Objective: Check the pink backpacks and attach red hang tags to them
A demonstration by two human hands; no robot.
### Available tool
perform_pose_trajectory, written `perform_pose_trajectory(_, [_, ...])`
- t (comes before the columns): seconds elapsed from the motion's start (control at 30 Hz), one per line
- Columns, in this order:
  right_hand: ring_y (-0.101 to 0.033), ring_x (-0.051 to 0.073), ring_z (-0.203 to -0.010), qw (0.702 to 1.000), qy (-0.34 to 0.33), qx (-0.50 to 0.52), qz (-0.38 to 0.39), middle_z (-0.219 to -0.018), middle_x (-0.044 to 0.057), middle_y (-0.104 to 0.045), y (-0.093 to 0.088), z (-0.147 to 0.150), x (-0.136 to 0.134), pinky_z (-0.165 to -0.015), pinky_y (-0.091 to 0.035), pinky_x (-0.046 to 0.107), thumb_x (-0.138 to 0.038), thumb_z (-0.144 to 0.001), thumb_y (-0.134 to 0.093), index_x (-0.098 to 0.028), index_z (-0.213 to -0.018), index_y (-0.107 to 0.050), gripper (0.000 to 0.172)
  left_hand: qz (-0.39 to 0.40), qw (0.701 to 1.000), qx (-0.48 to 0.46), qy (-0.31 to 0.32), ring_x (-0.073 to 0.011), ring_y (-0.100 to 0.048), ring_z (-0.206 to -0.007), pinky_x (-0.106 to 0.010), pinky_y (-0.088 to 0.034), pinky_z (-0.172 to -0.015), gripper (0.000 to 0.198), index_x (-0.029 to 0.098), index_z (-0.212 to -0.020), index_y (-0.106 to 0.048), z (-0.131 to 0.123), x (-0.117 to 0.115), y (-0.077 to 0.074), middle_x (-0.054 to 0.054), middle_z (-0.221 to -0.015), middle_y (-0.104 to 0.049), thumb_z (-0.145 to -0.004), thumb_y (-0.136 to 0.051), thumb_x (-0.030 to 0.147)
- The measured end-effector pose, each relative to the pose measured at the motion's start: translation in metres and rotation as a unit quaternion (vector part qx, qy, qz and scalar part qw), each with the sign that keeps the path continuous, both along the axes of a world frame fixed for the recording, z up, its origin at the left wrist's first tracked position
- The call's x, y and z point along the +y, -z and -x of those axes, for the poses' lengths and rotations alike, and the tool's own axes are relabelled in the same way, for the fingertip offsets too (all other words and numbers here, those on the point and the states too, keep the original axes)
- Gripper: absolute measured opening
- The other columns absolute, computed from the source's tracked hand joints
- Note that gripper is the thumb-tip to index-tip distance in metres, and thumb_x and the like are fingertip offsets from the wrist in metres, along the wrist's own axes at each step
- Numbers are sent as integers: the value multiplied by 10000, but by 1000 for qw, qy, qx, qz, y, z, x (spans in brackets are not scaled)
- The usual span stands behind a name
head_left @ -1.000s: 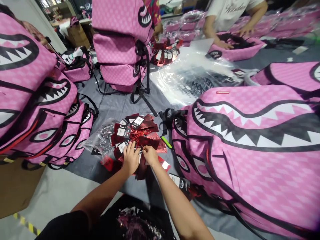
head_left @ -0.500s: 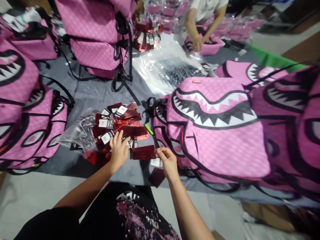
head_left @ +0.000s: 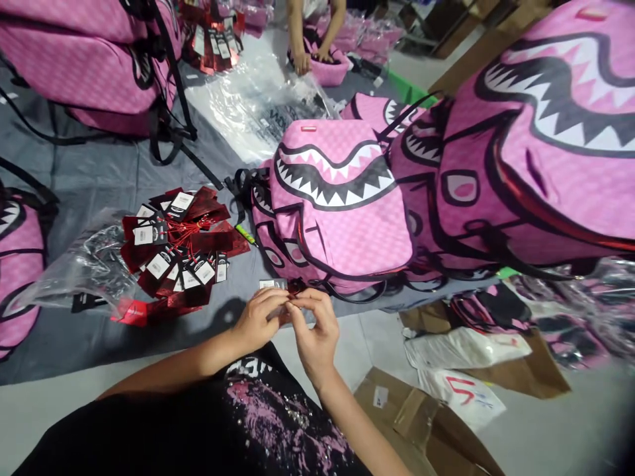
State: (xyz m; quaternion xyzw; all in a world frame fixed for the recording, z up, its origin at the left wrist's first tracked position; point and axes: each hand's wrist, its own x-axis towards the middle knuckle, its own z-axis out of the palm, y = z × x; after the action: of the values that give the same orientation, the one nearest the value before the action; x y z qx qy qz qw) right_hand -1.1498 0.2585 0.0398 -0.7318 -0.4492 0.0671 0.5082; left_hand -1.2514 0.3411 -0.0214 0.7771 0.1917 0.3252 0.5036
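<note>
The left hand [head_left: 258, 322] and right hand [head_left: 313, 330] pinch 1 red hang tag [head_left: 275, 285] with bent fingertips, just below the pink shark-mouth backpack [head_left: 342, 225]. The little tag could slip out, or its thin string could snag. The clear plastic bag [head_left: 74, 271] lies beside the pile of red tags [head_left: 173, 251]. What is inside it is hard to see.

Shiny foil, matt cloth.
The tag [head_left: 275, 285] and the pile of tags [head_left: 178, 251] are glossy red foil card; the backpack [head_left: 342, 218] is matt pink woven cloth; the bag [head_left: 74, 271] is clear crinkled plastic; the box [head_left: 411, 416] is rough cardboard.
</note>
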Motion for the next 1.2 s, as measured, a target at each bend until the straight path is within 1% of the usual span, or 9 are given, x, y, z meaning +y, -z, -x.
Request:
perform_pose_trajectory(0.1, [-590, 170, -849, 1000, 3, 20, -11, -835, 21, -620, -6, -16, 2, -774, -464, 324, -213, -867, -647, -197, -784, -634, 85, 130, 991, 9, -5, -131, -671, -802, -248, -529, -746, 165, 158, -897, -662, -16, -3, -8, -29, -838, -706, -863, -501, 151])
perform_pose_trajectory(0.2, [-622, 162, -785, 994, -29, 100, 33, -840, 16, -654, 1, -43, 2, -738, -495, 303, -306, -862, -654, -200, -871, -640, 107, 328, 943, 36, 38, -110, -654, -604, -206, -494, -593, 139, 130, -845, -643, -31, 11, -17, -13, -699, -681, -847, -594, 260])
perform_pose_trajectory(0.37, [-644, 183, -667, 951, -10, 10, 309, -830, 43, -715, 39, -83, -8, -611, -461, 281, -351, -909, -536, -202, -1277, -564, 397, 512, 859, -10, -17, -74, -596, -493, -176, -460, -494, 377, 112, -836, -599, -39, 44, -13, -6, -682, -656, -764, -720, 461])
perform_pose_trajectory(0.5, [-616, 169, -643, 895, -8, -155, 418, -872, 65, -715, 61, -93, -15, -521, -324, 249, -311, -908, -552, -207, -1218, -615, 334, 505, 859, -91, -2, -17, -449, -389, -155, -390, -418, 478, 117, -859, -611, -31, 61, -8, 48, -610, -589, -708, -748, 549])
perform_pose_trajectory(0.63, [-593, 148, -681, 905, -5, -216, 368, -928, 64, -687, 72, -93, -25, -527, -289, 249, -345, -933, -530, -194, -1084, -666, 254, 448, 887, -95, 63, -26, -472, -398, -158, -417, -435, 456, 123, -928, -615, -20, 67, -16, 29, -618, -622, -778, -700, 546])
perform_pose_trajectory(0.77, [-625, 174, -704, 926, 39, -215, 307, -946, 87, -702, 86, -95, -37, -580, -349, 263, -284, -957, -415, -163, -1204, -618, 342, 392, 913, -73, 90, -51, -545, -450, -157, -442, -455, 384, 133, -947, -604, -11, 69, -30, 6, -648, -653, -826, -680, 490])
perform_pose_trajectory(0.9, [-646, 209, -654, 939, 85, -181, 279, -834, 98, -717, 98, -99, -43, -583, -386, 275, -337, -927, -424, -132, -1146, -610, 353, 334, 939, -79, 17, -67, -605, -584, -189, -524, -577, 385, 127, -789, -580, -8, 72, -39, 1, -704, -632, -806, -699, 493])
perform_pose_trajectory(1.03, [-657, 222, -648, 948, 96, -153, 263, -843, 117, -721, 103, -102, -45, -577, -410, 279, -384, -908, -435, -140, -1052, -625, 341, 314, 943, -61, -94, -72, -612, -582, -192, -521, -591, 302, 142, -852, -569, -15, 81, -41, 35, -660, -607, -811, -692, 415])
perform_pose_trajectory(1.2, [-661, 203, -648, 967, 91, -37, 233, -776, 79, -714, 104, -102, -48, -634, -484, 285, -447, -903, -486, -163, -992, -640, 335, 273, 954, 98, -79, -56, -547, -491, -162, -407, -497, 158, 136, -873, -604, -29, 82, -32, 9, -690, -655, -842, -594, 291])
